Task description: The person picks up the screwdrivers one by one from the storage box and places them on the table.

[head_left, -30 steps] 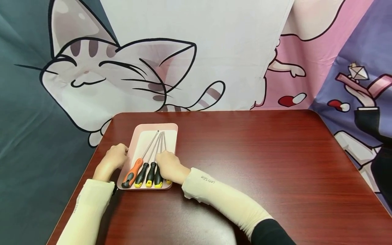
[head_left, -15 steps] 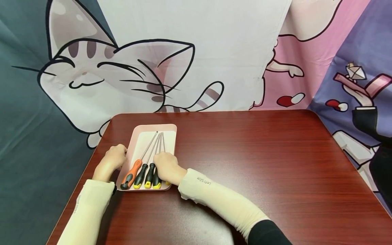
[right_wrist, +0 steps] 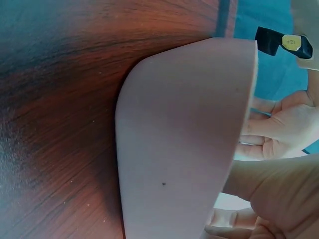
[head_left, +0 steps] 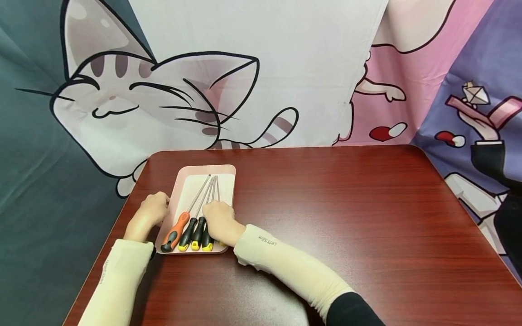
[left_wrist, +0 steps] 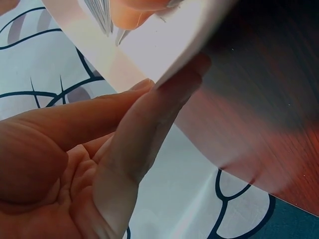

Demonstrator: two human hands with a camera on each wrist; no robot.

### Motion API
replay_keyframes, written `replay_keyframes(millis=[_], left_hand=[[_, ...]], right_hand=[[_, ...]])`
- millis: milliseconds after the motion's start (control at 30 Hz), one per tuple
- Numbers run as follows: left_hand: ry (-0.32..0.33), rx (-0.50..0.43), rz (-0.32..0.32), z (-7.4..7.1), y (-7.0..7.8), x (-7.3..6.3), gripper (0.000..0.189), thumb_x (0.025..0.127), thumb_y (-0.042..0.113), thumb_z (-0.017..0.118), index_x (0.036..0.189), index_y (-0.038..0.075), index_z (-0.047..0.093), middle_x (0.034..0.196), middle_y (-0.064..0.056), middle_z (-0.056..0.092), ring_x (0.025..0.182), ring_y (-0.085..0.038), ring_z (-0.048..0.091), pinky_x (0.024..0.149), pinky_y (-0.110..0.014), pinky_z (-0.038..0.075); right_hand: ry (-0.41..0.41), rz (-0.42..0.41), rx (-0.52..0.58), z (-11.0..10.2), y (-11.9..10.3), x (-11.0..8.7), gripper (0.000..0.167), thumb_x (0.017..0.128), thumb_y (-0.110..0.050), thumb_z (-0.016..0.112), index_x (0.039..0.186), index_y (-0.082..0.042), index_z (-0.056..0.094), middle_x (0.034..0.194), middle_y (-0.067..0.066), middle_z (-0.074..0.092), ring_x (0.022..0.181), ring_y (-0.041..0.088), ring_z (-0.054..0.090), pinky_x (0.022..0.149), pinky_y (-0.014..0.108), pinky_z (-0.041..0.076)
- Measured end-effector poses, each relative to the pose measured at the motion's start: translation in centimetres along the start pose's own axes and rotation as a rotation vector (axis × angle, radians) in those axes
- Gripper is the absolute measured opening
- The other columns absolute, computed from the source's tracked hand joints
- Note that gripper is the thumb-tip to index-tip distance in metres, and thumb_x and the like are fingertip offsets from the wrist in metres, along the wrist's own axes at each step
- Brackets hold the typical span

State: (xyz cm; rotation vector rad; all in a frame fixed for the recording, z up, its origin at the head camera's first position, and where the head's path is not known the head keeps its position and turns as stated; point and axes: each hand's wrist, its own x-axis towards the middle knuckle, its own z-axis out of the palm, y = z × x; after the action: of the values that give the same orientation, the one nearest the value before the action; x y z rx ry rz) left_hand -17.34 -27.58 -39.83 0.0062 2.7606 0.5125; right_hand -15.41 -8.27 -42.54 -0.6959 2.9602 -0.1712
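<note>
The left hand [head_left: 152, 209] pinches the pink tray [head_left: 188, 171]; the right hand [head_left: 220, 220], its grip hidden, slides slightly toward nine o'clock, maybe bunching the black screwdrivers [head_left: 188, 233].

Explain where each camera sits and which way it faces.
Head: worn on the head, facing forward and down at the rectangular pink tray, left hand and right hand.
Left wrist: worn there, facing the left hand pinching the tray's rim.
Right wrist: worn there, facing the tray's outer wall; both hands show.
Wrist views share the tray.
</note>
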Motion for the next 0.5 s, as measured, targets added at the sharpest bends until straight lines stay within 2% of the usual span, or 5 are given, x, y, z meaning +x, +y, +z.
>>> replay_keyframes(millis=[267,400,500], left_hand=[[-0.006,0.004,-0.019,0.01,0.23,-0.23,0.037,0.088,-0.009,0.043,0.118,-0.016,0.063,0.083,-0.021,0.069,0.055,-0.02,0.063,0.055,-0.036,0.053],[0.001,0.013,-0.009,-0.04,0.24,-0.23,0.036,0.087,-0.009,0.045,0.116,-0.016,0.063,0.087,-0.023,0.069,0.06,-0.022,0.066,0.059,-0.039,0.054],[-0.001,0.016,-0.007,0.01,0.18,-0.1,0.034,0.087,-0.009,0.044,0.113,-0.015,0.066,0.081,-0.021,0.069,0.06,-0.022,0.065,0.059,-0.039,0.054]], right_hand=[[0.018,0.028,-0.005,0.43,-0.27,0.42,0.008,0.086,-0.016,0.075,0.082,-0.022,0.071,0.082,-0.001,0.069,0.074,0.017,0.067,0.041,0.033,0.049],[0.02,0.03,0.003,0.45,-0.17,0.54,0.009,0.086,-0.015,0.074,0.082,-0.022,0.069,0.083,-0.002,0.069,0.074,0.017,0.067,0.042,0.033,0.049],[0.021,0.035,0.009,0.43,-0.1,0.58,0.009,0.086,-0.016,0.074,0.082,-0.022,0.069,0.083,-0.002,0.068,0.075,0.017,0.067,0.042,0.033,0.048]])
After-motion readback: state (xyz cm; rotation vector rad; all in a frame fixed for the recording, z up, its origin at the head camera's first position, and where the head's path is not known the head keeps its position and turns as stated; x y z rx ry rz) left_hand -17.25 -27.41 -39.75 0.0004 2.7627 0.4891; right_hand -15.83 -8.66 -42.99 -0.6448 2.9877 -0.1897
